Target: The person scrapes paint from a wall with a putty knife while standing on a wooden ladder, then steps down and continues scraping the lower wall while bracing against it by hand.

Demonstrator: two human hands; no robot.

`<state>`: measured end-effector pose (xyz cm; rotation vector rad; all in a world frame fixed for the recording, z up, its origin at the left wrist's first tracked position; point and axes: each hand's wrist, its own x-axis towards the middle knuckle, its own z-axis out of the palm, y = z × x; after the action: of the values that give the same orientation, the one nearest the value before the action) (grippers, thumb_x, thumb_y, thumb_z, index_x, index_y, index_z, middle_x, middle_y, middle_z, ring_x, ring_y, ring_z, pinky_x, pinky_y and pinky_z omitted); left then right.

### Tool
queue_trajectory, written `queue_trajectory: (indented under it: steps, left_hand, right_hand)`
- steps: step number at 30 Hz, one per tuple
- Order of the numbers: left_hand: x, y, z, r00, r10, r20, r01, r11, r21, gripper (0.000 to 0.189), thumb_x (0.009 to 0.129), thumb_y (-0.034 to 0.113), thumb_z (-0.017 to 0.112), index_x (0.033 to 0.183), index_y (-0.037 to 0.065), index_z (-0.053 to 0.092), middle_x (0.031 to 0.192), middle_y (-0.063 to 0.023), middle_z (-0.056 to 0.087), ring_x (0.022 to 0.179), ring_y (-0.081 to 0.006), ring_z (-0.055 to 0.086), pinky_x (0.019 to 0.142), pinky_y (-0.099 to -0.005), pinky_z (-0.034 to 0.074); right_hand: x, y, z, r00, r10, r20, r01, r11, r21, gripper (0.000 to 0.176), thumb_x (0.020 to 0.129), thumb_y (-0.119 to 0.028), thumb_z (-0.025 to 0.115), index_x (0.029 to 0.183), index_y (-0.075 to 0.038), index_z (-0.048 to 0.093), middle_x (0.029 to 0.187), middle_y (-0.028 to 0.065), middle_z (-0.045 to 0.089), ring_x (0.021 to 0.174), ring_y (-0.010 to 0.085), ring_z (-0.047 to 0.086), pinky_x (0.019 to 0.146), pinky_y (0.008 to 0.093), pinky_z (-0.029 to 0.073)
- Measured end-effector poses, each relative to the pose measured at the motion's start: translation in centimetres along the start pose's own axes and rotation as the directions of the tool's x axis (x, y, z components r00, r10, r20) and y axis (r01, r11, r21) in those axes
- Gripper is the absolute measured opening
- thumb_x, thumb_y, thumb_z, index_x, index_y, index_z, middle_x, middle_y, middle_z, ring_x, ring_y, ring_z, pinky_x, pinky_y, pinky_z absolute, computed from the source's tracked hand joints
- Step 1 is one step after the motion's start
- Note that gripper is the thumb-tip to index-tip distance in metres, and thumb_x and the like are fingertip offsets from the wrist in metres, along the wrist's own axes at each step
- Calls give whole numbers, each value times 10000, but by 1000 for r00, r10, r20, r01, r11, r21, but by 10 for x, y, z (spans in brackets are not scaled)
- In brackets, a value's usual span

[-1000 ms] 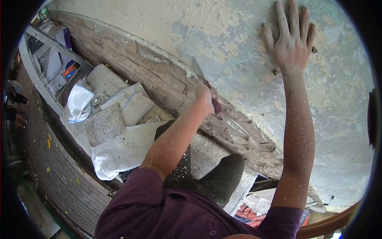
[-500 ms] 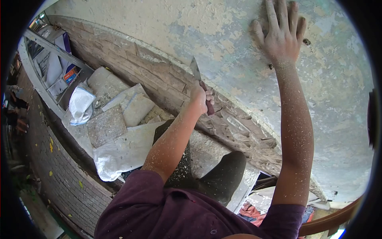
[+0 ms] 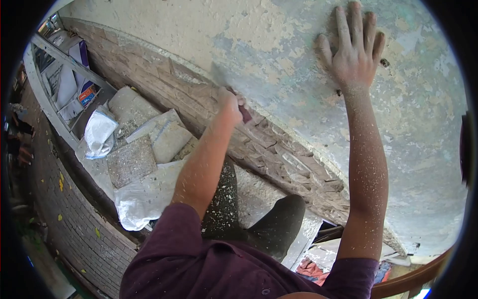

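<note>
The left hand (image 3: 230,103) is raised to the wall (image 3: 279,45), its fingers closed round the dark red handle of a scraper (image 3: 244,113). The blade runs up and to the left from the fist and is a pale blur against the plaster, so where its edge meets the surface cannot be told. The scraper sits just above the stone band (image 3: 284,149) that runs slantwise along the foot of the wall, at the lower edge of the flaking cream and blue-grey paint. The right hand (image 3: 354,56) lies well apart from it, higher on the wall, palm flat on the paint with its fingers (image 3: 342,25) open and spread, holding nothing. Both forearms are speckled with pale flakes, and so are the dark trousers (image 3: 224,199) below them; a purple shirt (image 3: 209,264) fills the bottom of the view. Down on the left, near the foot of the stone band, lie a crumpled sack (image 3: 144,194), a grey slab (image 3: 130,160) just beside it and a white bag (image 3: 98,132) further along. A grey metal frame (image 3: 50,99) lies past these at the left edge, with boxes and papers between its rails, and brick paving (image 3: 84,224) borders it all on the near side.
</note>
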<state>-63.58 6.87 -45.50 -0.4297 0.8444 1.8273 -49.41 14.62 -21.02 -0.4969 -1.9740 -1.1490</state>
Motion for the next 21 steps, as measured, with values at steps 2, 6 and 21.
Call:
queue_trajectory:
  steps: [2,6,21]
  left_hand:
    - [-10,-10,-1,992,117,50,-123,985,122,613,894,689,294,679,120,366,481,26,294,385,-127,311,400,-303,301]
    - [-126,-85,21,933,-242,266,185,957,222,316,966,359,445,772,121,371,537,26,374,417,-113,368,407,-276,382]
    - [-117,-39,84,918,331,219,-390,853,346,391,1010,407,284,794,95,376,560,12,377,442,-129,384,445,-276,376]
  right_hand:
    - [3,-1,3,999,-9,-47,11,1000,22,586,860,-364,517,1367,-80,444,1487,133,320,1398,355,225,1128,521,138]
    - [5,2,-4,1000,10,2,-10,996,85,591,852,-354,537,1367,-80,444,1474,132,342,1385,355,257,1123,525,157]
    - [6,5,-8,1000,0,25,-3,994,109,580,859,-369,541,1361,-90,454,1471,120,353,1376,341,284,1109,527,196]
